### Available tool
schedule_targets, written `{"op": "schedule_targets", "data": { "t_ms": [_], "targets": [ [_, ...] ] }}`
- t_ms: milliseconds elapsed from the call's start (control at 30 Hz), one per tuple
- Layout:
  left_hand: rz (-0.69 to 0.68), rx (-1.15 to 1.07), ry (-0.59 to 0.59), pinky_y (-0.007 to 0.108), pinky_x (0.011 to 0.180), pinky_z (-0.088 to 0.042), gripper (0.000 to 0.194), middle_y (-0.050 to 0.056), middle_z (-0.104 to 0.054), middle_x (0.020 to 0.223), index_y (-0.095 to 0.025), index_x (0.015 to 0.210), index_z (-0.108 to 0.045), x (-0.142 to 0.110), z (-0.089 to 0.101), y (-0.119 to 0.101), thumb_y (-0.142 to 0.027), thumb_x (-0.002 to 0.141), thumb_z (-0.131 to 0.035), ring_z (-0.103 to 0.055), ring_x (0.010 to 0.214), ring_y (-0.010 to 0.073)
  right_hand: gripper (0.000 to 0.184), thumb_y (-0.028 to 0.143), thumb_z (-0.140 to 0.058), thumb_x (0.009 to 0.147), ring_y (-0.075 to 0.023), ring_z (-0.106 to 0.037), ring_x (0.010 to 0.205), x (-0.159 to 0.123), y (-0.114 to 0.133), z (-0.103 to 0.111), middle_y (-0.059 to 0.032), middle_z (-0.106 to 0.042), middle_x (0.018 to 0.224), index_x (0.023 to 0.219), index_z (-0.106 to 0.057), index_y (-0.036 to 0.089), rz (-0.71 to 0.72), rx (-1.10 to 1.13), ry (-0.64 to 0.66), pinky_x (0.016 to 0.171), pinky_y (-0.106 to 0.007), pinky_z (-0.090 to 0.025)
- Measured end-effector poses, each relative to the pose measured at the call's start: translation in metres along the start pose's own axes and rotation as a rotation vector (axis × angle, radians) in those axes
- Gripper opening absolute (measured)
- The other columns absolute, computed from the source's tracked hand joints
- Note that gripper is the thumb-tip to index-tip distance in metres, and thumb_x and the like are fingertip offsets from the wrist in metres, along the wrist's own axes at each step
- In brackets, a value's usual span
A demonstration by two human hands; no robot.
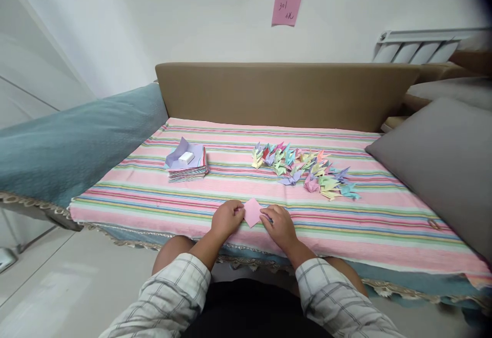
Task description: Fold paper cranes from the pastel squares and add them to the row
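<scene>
A small pink square of folded paper (252, 212) lies turned like a diamond near the front edge of the striped cloth. My left hand (227, 218) pinches its left corner between thumb and fingers. At the opposite corner, my right hand (280, 226) grips the paper the same way. Beyond my hands, to the right, spreads a group of folded paper cranes (294, 176) in many colours. Farther left sits a stack of coloured paper sheets (187, 175), with a small white block (186, 158) resting on its top purple sheet.
The striped cloth (126, 197) covers a sofa seat with a brown backrest (284, 97). A grey cushion (438, 158) leans at the right. A blue cover (84, 143) drapes the left armrest. On the wall hangs a pink note (287, 5). Near the cushion lies a small brownish loop (434, 224).
</scene>
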State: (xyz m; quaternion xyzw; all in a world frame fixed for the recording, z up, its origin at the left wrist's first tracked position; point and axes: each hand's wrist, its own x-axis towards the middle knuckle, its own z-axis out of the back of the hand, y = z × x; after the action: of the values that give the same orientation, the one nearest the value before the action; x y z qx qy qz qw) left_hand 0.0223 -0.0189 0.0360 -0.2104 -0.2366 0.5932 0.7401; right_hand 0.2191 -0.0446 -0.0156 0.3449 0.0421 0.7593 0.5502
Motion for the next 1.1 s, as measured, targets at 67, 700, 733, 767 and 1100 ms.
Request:
{"op": "schedule_targets", "data": {
  "t_ms": [67,700,733,767,1100],
  "targets": [
    [0.027,-0.046,0.015,0.028,0.075,-0.047,0.028,0.001,-0.070,0.099,-0.023,0.098,-0.066,0.001,0.000,0.002,-0.018,0.078,-0.047,-0.063,0.091,0.0194,0.025,0.033,-0.048,0.088,-0.0199,-0.055,0.086,-0.001,-0.001,-0.001,-0.0065,-0.063,0.093,0.098,-0.067,0.021,-0.004,-0.003,-0.007,0.078,-0.032,-0.040],
    [0.074,-0.468,0.025,0.029,0.079,-0.054,0.031,0.004,-0.072,0.096,-0.018,0.100,-0.061,0.012,-0.014,0.012,-0.007,0.073,-0.051,-0.067,0.088,0.0159,0.023,0.033,-0.048,0.087,-0.0197,-0.056,0.086,0.001,0.003,0.001,-0.0062,-0.063,0.093,0.097,-0.066,0.021,-0.026,-0.012,-0.002,0.078,-0.032,-0.041],
    [0.075,-0.485,0.028,0.029,0.078,-0.054,0.031,0.005,-0.072,0.096,-0.017,0.101,-0.060,0.014,-0.016,0.013,-0.007,0.074,-0.050,-0.067,0.087,0.0158,0.023,0.032,-0.048,0.087,-0.0195,-0.056,0.086,0.001,0.003,0.001,-0.0061,-0.063,0.093,0.098,-0.066,0.021,-0.025,-0.023,-0.002,0.078,-0.031,-0.041],
    [0.075,-0.488,0.029,0.030,0.078,-0.055,0.031,0.005,-0.072,0.095,-0.017,0.102,-0.059,0.015,-0.017,0.014,-0.007,0.076,-0.048,-0.067,0.087,0.0157,0.023,0.032,-0.048,0.087,-0.0193,-0.056,0.086,0.001,0.003,0.002,-0.0060,-0.063,0.093,0.098,-0.066,0.021,-0.024,-0.035,-0.002,0.078,-0.031,-0.041],
    [0.092,-0.583,0.054,0.031,0.083,-0.053,0.036,0.007,-0.071,0.097,-0.016,0.100,-0.058,0.015,-0.017,0.011,0.002,0.072,-0.042,-0.066,0.093,0.0153,0.023,0.031,-0.048,0.087,-0.0196,-0.056,0.086,0.001,0.004,0.001,-0.0060,-0.063,0.094,0.098,-0.065,0.021,-0.017,-0.060,-0.009,0.077,-0.031,-0.041]
  ]
}}
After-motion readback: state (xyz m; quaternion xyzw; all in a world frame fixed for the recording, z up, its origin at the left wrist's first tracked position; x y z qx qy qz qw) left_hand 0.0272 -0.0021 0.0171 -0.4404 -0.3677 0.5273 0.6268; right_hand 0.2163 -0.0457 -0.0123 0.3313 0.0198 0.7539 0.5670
